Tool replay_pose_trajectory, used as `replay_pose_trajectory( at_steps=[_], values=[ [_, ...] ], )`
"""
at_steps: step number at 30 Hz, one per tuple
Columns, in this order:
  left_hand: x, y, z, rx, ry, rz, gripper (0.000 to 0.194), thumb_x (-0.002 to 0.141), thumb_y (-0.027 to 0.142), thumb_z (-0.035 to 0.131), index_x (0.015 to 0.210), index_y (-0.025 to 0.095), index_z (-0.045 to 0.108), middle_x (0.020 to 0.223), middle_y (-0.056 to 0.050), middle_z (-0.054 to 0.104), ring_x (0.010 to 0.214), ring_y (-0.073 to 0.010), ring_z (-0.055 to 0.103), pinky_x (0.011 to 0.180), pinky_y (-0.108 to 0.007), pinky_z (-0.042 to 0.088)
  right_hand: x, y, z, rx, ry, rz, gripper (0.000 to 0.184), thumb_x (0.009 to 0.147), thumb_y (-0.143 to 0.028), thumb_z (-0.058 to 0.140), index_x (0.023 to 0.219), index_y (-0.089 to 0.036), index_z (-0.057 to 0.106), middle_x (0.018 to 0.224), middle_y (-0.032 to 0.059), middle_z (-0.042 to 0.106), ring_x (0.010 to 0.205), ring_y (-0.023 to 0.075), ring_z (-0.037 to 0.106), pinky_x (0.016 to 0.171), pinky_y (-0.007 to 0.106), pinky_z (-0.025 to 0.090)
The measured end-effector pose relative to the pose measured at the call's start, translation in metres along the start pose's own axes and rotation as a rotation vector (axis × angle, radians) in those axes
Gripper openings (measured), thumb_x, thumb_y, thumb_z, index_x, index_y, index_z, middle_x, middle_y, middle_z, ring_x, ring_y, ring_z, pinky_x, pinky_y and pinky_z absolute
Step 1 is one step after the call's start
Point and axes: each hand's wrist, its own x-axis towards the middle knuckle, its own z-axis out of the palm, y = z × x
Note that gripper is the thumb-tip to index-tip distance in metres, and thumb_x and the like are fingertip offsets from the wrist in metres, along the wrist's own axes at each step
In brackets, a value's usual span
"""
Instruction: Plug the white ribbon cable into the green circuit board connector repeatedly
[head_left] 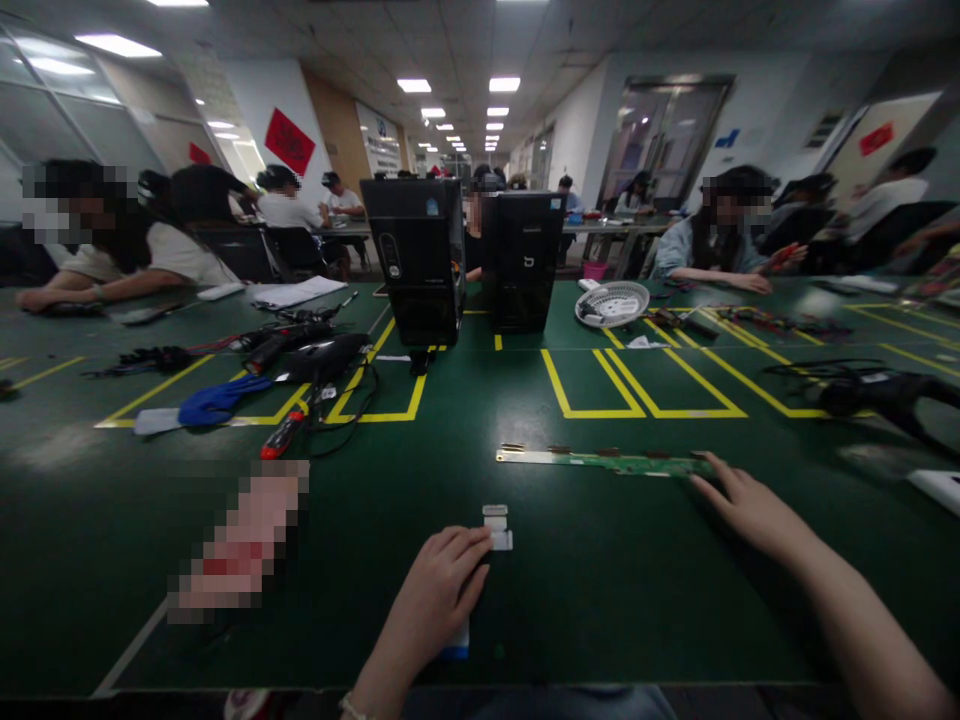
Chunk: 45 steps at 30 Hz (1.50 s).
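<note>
Dark green, yellow-taped worktop [615, 610]: parts laid out, board and connector piece apart, not joined. Looks like an early stage; what remains, can't tell. Long, narrow green-and-silver circuit-board strip [604, 462] lies flat, right of centre, long axis left-right, silver end pointing left, green end at right hand [754, 508]. Thumb and index finger there; whether that grip closes on it, can't tell. Left hand [446, 575] fingertips on small white flat connector piece [496, 523], which points away from wearer; pinch or mere touch, unclear.
</note>
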Motion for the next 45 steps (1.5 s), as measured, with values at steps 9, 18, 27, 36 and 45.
replay_pose_trajectory(
  at_steps=[9, 18, 27, 36, 45],
  values=[
    [0.001, 0.002, -0.002, 0.003, -0.007, -0.01, 0.036, 0.093, 0.015, 0.053, 0.128, 0.023, 0.057, 0.128, -0.005, 0.061, 0.114, -0.0243, 0.055, 0.098, -0.047, 0.047, -0.019, -0.153, -0.005, -0.056, -0.057, -0.334, 0.076, 0.09, -0.063, 0.029, 0.149, -0.015, 0.031, 0.14, 0.0178, 0.047, 0.127, 0.0325, 0.047, 0.103, 0.048, 0.039],
    [0.001, 0.003, -0.003, 0.012, -0.021, -0.006, 0.034, 0.093, 0.016, 0.052, 0.126, 0.023, 0.058, 0.127, -0.005, 0.062, 0.113, -0.0241, 0.056, 0.096, -0.046, 0.048, -0.03, -0.187, -0.011, -0.034, -0.064, -0.436, 0.071, 0.092, -0.059, 0.035, 0.148, -0.017, 0.034, 0.141, 0.0184, 0.046, 0.127, 0.0339, 0.046, 0.103, 0.049, 0.039],
    [0.001, 0.001, -0.001, 0.011, -0.026, -0.008, 0.034, 0.093, 0.015, 0.052, 0.126, 0.021, 0.058, 0.127, -0.005, 0.062, 0.113, -0.0239, 0.055, 0.098, -0.046, 0.046, -0.008, -0.169, -0.015, 0.091, 0.083, -0.78, 0.05, 0.096, -0.048, 0.037, 0.135, -0.021, 0.051, 0.146, 0.0109, 0.04, 0.135, 0.0264, 0.036, 0.113, 0.049, 0.028],
    [0.002, 0.004, -0.003, 0.026, -0.047, -0.019, 0.035, 0.093, 0.014, 0.052, 0.126, 0.021, 0.058, 0.128, -0.005, 0.061, 0.114, -0.0235, 0.054, 0.098, -0.046, 0.046, -0.002, -0.179, 0.013, 0.277, -0.013, -0.873, 0.05, 0.097, -0.048, 0.037, 0.14, -0.025, 0.045, 0.149, 0.0091, 0.035, 0.138, 0.025, 0.03, 0.114, 0.049, 0.027],
    [0.001, 0.003, -0.004, 0.051, -0.031, -0.002, 0.035, 0.093, 0.015, 0.052, 0.126, 0.022, 0.058, 0.128, -0.005, 0.061, 0.114, -0.0234, 0.055, 0.097, -0.045, 0.047, -0.022, -0.179, 0.005, 0.296, -0.053, -0.848, 0.055, 0.093, -0.052, 0.043, 0.143, -0.029, 0.042, 0.149, 0.007, 0.036, 0.138, 0.0261, 0.031, 0.113, 0.049, 0.028]
  ],
)
